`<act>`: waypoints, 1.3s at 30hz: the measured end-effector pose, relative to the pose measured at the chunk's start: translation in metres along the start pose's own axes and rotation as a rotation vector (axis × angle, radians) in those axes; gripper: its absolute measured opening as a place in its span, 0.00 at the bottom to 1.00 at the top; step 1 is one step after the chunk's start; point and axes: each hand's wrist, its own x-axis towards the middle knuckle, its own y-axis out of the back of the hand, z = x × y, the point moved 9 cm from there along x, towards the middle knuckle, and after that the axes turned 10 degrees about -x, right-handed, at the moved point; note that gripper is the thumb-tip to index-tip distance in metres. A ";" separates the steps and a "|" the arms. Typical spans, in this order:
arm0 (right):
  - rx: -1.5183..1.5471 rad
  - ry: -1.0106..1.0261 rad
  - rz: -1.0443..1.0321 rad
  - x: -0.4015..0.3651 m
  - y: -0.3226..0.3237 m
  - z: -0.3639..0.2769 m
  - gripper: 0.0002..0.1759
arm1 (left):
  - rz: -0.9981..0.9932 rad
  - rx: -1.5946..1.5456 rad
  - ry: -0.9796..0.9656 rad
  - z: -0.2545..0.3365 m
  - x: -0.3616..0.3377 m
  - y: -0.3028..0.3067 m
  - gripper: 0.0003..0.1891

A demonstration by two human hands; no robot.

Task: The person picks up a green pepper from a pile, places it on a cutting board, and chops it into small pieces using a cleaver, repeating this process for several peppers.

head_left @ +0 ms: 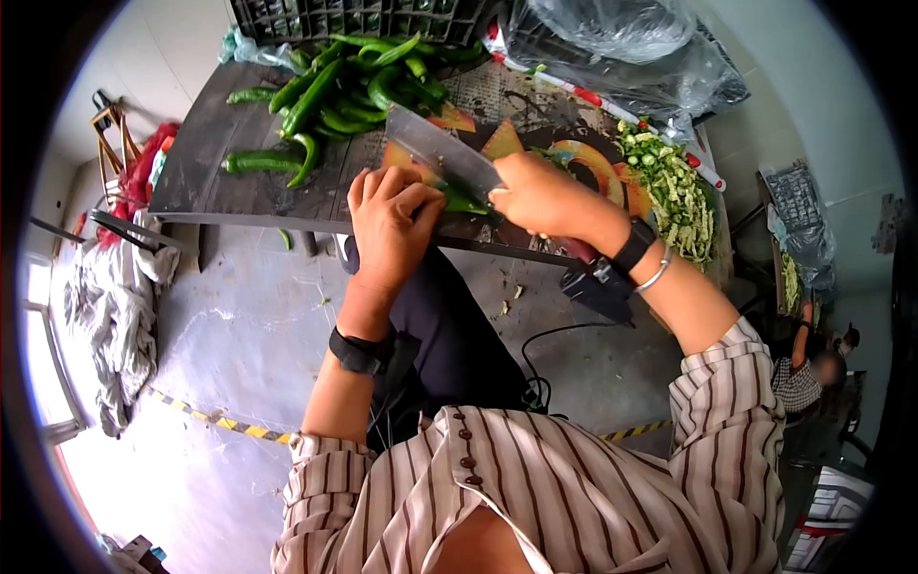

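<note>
My right hand (545,196) is wrapped round the handle of a broad-bladed kitchen knife (435,145). The blade slants up and to the left over the table. Under its lower end lies a green chili pepper (463,200), near the table's front edge. My left hand (394,212) presses on the pepper's left end with curled fingers, close beside the blade; its fingers hide part of the pepper. Whole green chili peppers (349,91) are heaped at the back left. Sliced pepper (674,191) is piled along the right end of the table.
The dark wooden table (206,177) bears a black plastic crate (363,17) and clear plastic bags (622,48) at the back. A red-and-white pole (588,96) lies across the right side. Another person (798,378) sits far right. A black cable (564,330) hangs below the table.
</note>
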 end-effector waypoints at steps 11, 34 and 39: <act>-0.143 0.273 0.278 0.012 0.002 -0.025 0.11 | -0.007 -0.016 0.018 -0.002 -0.002 -0.003 0.04; -0.136 0.091 0.090 -0.007 0.001 -0.010 0.13 | 0.017 -0.025 0.003 0.001 -0.002 0.002 0.03; -0.151 0.073 0.041 0.000 -0.003 -0.012 0.12 | 0.005 -0.029 0.024 -0.003 -0.003 0.001 0.04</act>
